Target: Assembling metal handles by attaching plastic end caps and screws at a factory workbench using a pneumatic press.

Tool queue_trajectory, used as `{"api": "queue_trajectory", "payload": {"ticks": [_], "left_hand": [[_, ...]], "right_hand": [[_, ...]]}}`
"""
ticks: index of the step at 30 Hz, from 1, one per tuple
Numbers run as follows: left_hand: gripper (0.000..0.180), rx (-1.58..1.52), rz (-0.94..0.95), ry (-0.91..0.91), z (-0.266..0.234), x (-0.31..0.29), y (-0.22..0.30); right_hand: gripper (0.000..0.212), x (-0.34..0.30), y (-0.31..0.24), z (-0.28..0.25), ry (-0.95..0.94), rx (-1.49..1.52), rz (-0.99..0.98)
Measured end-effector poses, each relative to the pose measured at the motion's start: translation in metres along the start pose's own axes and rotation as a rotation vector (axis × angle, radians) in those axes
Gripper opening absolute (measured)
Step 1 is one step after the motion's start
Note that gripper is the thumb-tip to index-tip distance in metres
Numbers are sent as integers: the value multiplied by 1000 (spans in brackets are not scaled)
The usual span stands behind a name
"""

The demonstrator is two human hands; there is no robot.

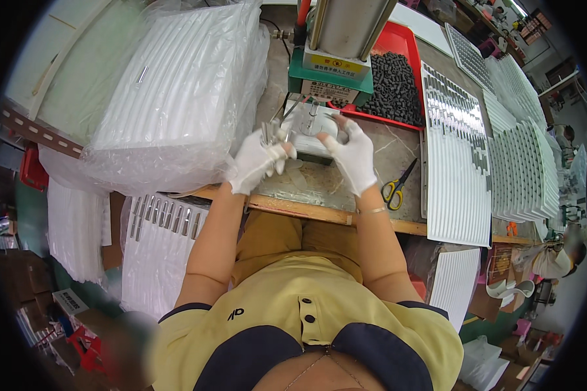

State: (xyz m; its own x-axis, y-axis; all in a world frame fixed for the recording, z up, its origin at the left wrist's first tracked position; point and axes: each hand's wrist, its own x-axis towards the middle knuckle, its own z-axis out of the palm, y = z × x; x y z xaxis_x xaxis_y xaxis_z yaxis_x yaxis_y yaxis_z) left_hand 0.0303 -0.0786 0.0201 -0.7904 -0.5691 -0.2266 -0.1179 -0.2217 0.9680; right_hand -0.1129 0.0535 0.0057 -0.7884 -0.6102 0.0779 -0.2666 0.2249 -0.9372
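Note:
My left hand (259, 158), in a white glove with bare fingertips, is closed around a few short silver metal tubes (266, 134) at the left side of a small bench press. My right hand (355, 156), gloved the same way, is at the right of the press base (311, 142). Its thumb and forefinger are spread apart, and I see nothing between them. A shiny metal fixture (312, 117) stands on the base under the green press head (332, 83), between my two hands. Part of the base is hidden by my left fingers.
A red tray (413, 77) of small black plastic plugs sits behind the press. Yellow-and-black scissors (398, 187) lie right of my right hand. White ridged trays with metal tubes (458, 130) stand farther right. Plastic-wrapped white trays (169, 85) are piled at the left.

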Motion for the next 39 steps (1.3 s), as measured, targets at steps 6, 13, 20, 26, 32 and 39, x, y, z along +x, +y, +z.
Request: {"api": "queue_trajectory", "payload": {"ticks": [6, 13, 20, 26, 32, 39], "left_hand": [[23, 54, -58, -234, 32, -26, -15], [29, 340, 193, -40, 52, -33, -31], [29, 502, 426, 86, 74, -34, -41], [26, 468, 416, 118, 78, -39, -40], [21, -279, -300, -331, 65, -61, -46], [20, 146, -62, -233, 47, -93, -59]], "right_hand": [[19, -43, -11, -21, -322, 609, 286], [16, -57, -10, -25, -44, 374, 55], [24, -58, -12, -30, 64, 298, 74], [24, -62, -14, -35, 107, 147, -6], [43, -58, -46, -15, 289, 1188, 520], [40, -69, 0, -9, -412, 1444, 489]]}}
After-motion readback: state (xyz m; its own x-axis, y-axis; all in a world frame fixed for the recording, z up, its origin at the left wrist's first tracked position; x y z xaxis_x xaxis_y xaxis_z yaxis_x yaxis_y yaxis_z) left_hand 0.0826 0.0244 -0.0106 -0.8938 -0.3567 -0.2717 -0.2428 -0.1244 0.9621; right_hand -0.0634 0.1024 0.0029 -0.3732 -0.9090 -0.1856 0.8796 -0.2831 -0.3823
